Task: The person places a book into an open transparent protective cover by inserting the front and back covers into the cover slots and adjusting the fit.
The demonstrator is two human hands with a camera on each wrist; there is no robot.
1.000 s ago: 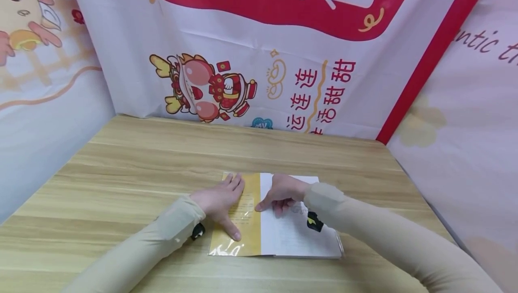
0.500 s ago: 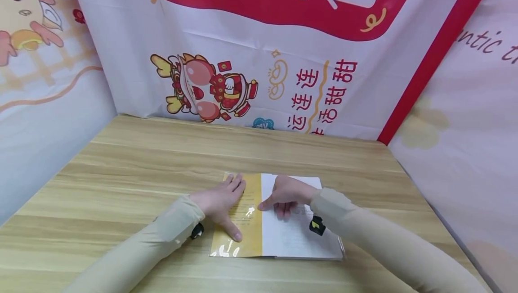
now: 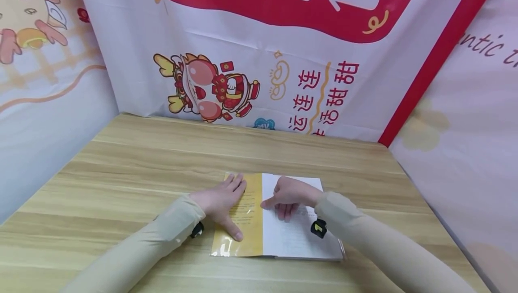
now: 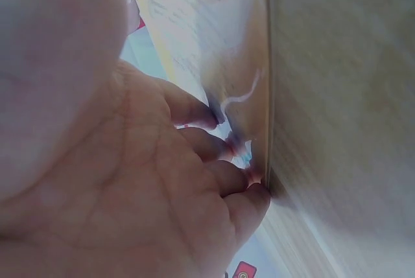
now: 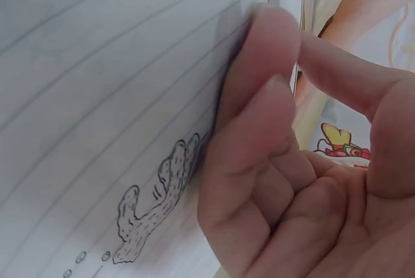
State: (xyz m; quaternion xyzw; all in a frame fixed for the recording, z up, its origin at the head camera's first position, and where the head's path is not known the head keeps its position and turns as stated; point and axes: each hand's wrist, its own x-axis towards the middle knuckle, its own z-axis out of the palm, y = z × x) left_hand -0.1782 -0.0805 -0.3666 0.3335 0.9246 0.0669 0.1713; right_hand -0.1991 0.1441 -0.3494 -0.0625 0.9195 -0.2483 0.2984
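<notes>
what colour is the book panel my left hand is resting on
Golden yellow; the panel shows best in the head view.

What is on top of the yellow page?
The left hand rests on the yellow page, beside printed lines. Whatever is printed beneath the hand is covered and can't be seen.

The place was a booth-like corner, whether of home or office undetermined. Printed cloth sheets (image 3: 465, 117) enclosed a wood-grain table (image 3: 162, 158) on three sides, the rear sheet (image 3: 234, 32) bearing a cartoon dragon (image 3: 200, 72) and red Chinese lettering (image 3: 302, 103).
</notes>
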